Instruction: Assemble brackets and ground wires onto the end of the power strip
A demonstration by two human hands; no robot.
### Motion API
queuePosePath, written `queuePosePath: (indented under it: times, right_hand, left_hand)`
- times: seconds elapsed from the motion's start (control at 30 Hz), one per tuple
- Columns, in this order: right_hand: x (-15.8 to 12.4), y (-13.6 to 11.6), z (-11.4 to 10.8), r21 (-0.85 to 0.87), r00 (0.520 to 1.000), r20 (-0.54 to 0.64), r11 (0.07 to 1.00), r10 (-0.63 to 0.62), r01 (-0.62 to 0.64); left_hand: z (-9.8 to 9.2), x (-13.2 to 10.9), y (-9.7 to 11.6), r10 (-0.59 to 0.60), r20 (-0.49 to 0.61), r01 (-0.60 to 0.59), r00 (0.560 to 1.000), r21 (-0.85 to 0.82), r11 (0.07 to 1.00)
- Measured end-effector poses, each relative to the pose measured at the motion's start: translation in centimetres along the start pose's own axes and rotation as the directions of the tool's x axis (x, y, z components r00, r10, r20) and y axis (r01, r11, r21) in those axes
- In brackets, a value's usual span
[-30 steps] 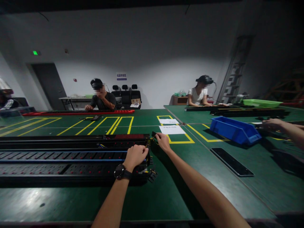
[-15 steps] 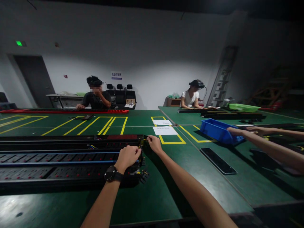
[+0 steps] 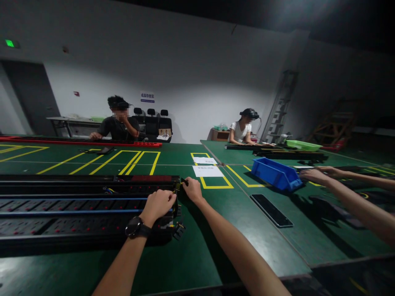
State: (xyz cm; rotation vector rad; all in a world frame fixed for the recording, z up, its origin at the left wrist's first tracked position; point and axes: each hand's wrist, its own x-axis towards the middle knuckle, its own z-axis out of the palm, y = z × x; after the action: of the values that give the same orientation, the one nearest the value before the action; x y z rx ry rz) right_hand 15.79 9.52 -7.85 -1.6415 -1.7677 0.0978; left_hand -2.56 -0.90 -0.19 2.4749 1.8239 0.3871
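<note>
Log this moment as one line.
left hand: on black socket strips, at their end | right hand: pinching small black piece beside that end | phone: on green table

Socket strips (image 3: 72,226) cut off at left edge; dark piece (image 3: 184,181) in right hand (image 3: 193,189) too small to tell.

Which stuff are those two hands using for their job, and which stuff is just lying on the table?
Seems part of the job:
- long black strips, under the left hand
- small dark piece, in the fingers of the right hand

Seems just lying about:
- dark phone
- two white papers
</note>
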Motion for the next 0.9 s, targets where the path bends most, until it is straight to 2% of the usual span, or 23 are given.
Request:
queuePosePath:
  times: [0.23, 0.33, 0.4, 0.43, 0.5, 0.6, 0.67, 0.73, 0.9]
  right_hand:
    - [-0.4, 0.6, -0.1, 0.058, 0.999, 0.042, 0.998, 0.006, -0.008]
    - [-0.7, 0.2, -1.3, 0.022, 0.998, -0.066, 1.0, 0.015, -0.014]
    - [-1.3, -0.5, -2.6, 0.068, 0.992, -0.124, 0.998, 0.002, 0.007]
    - [-1.8, -0.8, -3.3, 0.137, 0.994, -0.108, 0.99, -0.021, 0.036]
    - [-3.1, -1.5, -4.7, 0.341, 0.993, -0.002, 0.934, -0.118, 0.111]
    - [-5.7, -2.1, -6.3, 0.53, 0.933, 0.153, 0.824, -0.327, 0.202]
    - [-7.1, -2.2, -6.9, 0.56, 0.867, 0.243, 0.792, -0.436, 0.241]
    - [-7.8, -2.2, -7.0, 0.556, 0.83, 0.278, 0.786, -0.484, 0.272]
    - [-7.7, -2.2, -6.9, 0.538, 0.824, 0.265, 0.786, -0.501, 0.304]
  left_hand:
    - [0.0, 0.0, 0.0, -0.02, 0.008, 0.02, 1.0, 0.007, 1.0]
    - [-0.1, 0.0, 0.2, -0.022, 0.015, 0.022, 1.0, 0.003, 1.0]
    - [-0.1, 0.0, 0.1, -0.016, 0.011, 0.016, 1.0, 0.002, 1.0]
    - [-0.1, 0.1, 0.1, -0.014, 0.007, 0.014, 1.0, 0.001, 1.0]
    - [-0.1, 0.2, 0.0, -0.012, 0.001, 0.012, 1.0, -0.003, 1.0]
    - [0.0, 0.3, -0.2, -0.02, 0.008, 0.02, 1.0, -0.002, 1.0]
    - [-0.1, 0.3, -0.3, -0.025, 0.017, 0.025, 1.0, 0.009, 1.0]
    - [-0.3, 0.3, -0.3, -0.029, 0.028, 0.028, 0.999, 0.02, 0.999]
    - [-0.8, 0.1, -0.5, 0.0, 0.059, 0.001, 0.998, -0.013, 1.0]
